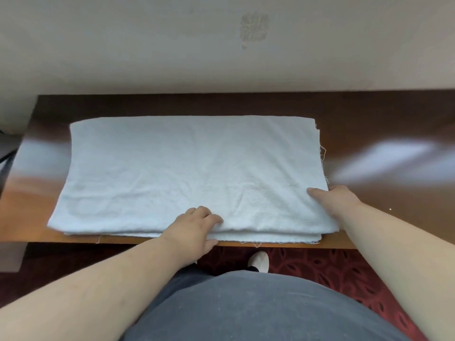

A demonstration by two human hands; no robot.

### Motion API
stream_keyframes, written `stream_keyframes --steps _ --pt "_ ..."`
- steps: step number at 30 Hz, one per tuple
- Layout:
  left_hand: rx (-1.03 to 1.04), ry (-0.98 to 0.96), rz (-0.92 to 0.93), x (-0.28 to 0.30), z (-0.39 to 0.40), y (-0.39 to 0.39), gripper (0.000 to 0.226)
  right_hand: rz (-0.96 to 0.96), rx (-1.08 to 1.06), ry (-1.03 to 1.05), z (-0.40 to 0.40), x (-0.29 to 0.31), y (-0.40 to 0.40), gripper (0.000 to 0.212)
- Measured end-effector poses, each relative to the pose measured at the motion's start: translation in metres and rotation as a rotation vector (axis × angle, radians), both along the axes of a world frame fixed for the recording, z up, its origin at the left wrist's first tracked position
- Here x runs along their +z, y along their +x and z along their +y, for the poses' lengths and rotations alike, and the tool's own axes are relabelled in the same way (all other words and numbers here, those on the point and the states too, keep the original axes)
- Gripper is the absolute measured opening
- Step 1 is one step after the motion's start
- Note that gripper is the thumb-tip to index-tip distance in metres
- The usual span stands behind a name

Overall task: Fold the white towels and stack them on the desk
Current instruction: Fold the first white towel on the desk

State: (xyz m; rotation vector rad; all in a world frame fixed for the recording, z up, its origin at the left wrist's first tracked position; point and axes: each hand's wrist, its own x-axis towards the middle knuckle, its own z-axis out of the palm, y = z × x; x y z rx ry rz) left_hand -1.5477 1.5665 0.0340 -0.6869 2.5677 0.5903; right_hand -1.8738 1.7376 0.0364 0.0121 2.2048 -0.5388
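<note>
We keep white towel flat on desk, several layers at near edge. Our left hand pinches near edge mid-length; right hand grasps near right corner, probably for next fold.

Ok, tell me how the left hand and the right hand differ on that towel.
The left hand grips the towel at the middle of its near edge, fingers curled over the fold; the right hand holds the near right corner. The left hand's thumb lies under the edge by the desk front; the right hand's thumb lies flat on top, its fingers hidden beneath. Both hold the same folded white towel.
</note>
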Motion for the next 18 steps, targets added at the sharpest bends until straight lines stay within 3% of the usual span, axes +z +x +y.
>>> stream_keyframes --steps 2,7,9,13,15,18 --pt "0.022 0.016 0.061 0.004 -0.011 0.005 0.050 -0.043 -0.034 -0.074 -0.006 0.001 -0.007 0.037" --pt "0.013 0.219 -0.056 0.010 -0.042 0.018 0.049 0.006 -0.129 -0.200 -0.018 0.003 -0.005 0.017" --pt "0.032 0.294 -0.057 0.014 -0.057 0.017 0.046 -0.026 -0.200 -0.210 -0.026 0.005 -0.003 0.022" --pt "0.019 0.318 -0.075 0.016 -0.080 0.017 0.043 -0.330 -0.321 -0.062 -0.038 0.020 0.000 0.037" --pt "0.012 0.332 -0.090 0.017 -0.085 0.017 0.043 -0.337 -0.210 -0.023 -0.042 0.029 0.000 0.043" --pt "0.030 0.372 -0.064 0.023 -0.083 0.010 0.046 -0.111 0.018 -0.075 -0.053 0.050 0.007 0.047"
